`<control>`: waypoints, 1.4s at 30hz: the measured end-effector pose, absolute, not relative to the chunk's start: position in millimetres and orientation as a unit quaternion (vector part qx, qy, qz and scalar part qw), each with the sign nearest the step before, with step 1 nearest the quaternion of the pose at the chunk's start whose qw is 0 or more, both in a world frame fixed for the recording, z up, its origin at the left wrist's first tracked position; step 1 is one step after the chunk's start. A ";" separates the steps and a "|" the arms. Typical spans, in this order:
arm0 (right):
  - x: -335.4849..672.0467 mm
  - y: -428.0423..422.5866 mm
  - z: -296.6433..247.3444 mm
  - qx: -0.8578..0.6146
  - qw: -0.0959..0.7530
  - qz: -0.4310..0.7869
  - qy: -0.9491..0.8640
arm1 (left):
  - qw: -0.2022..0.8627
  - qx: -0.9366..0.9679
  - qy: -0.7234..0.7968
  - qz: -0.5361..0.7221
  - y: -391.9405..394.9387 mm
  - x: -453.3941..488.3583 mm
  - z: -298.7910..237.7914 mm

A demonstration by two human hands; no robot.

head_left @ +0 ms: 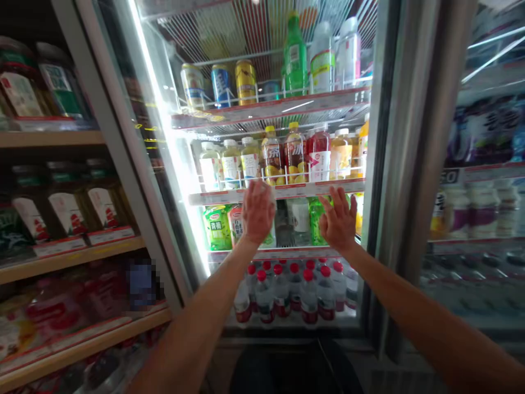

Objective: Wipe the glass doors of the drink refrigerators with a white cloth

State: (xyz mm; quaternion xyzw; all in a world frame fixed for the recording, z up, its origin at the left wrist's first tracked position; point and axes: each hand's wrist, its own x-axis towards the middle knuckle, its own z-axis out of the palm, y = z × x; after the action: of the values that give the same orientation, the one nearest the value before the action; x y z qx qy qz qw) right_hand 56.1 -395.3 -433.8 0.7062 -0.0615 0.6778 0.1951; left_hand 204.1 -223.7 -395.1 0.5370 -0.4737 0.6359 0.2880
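Note:
Both my arms reach into an open, lit drinks fridge. My left hand [257,212] is at the third shelf with its back to me and its fingers curled round something pale and translucent that shows just above them; I cannot make out what it is. My right hand [338,221] is beside it with fingers spread and nothing in it, in front of a green bottle [315,219]. Between the hands stands a clear bottle [301,219]. Green-labelled bottles [217,227] stand left of my left hand.
The shelf above [287,191] holds juice and tea bottles, the top shelf cans [245,82] and tall bottles. Red-capped water bottles [295,293] fill the bottom. The fridge door [135,164] stands open at left, a metal frame post [404,164] at right. Wooden shelves of goods [69,251] are at far left.

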 end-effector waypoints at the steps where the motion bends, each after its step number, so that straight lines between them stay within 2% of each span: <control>1: 55.9 -395.2 -433.7 0.705 0.196 0.678 -0.060 | 0.231 0.520 -0.536 0.624 -233.1 192.8 -402.8; 3: 55.7 -395.2 -433.6 0.705 0.197 0.679 -0.059 | 0.181 0.501 -0.585 0.611 -240.1 181.8 -413.2; 5: 55.8 -395.2 -433.8 0.709 0.195 0.675 -0.063 | 0.186 0.505 -0.580 0.612 -229.6 189.3 -414.2; 10: 56.5 -395.2 -434.1 0.710 0.191 0.675 -0.068 | 0.383 0.562 -0.357 0.641 -182.9 237.0 -391.8; 12: 56.6 -395.2 -434.1 0.708 0.192 0.677 -0.065 | 0.423 0.572 -0.303 0.633 -183.0 239.4 -388.6; 14: 56.5 -395.2 -434.2 0.711 0.190 0.674 -0.068 | 0.411 0.570 -0.326 0.633 -196.5 227.6 -393.3; 20: 55.8 -396.1 -434.6 0.722 0.182 0.663 -0.078 | 0.240 0.539 -0.552 0.590 -233.9 186.7 -414.8; 23: 55.4 -396.3 -434.6 0.723 0.178 0.664 -0.072 | 0.276 0.558 -0.513 0.591 -212.9 204.6 -405.9; 28: 56.4 -395.2 -434.5 0.725 0.177 0.660 -0.082 | 0.437 0.567 -0.301 0.630 -179.4 240.4 -388.8; 30: 57.4 -395.5 -434.7 0.722 0.180 0.664 -0.079 | 0.424 0.556 -0.328 0.635 -190.8 231.8 -395.4; 35: 53.4 -397.5 -434.5 0.717 0.172 0.672 -0.064 | 0.277 0.531 -0.544 0.588 -244.3 179.7 -422.8; 38: 47.4 -389.4 -431.7 0.727 0.135 0.672 -0.029 | 0.292 0.534 -0.539 0.582 -252.5 167.2 -424.5; 42: 54.9 -356.7 -426.1 0.768 0.097 0.617 0.139 | 0.339 0.563 -0.476 0.584 -235.3 180.3 -421.5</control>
State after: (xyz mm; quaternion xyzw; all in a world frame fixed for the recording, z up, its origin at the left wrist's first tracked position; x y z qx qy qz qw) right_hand 54.9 -356.7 -426.1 0.7682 0.1391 0.6173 0.0971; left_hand 180.3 -235.3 -421.5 0.5634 -0.4763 0.5837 0.3392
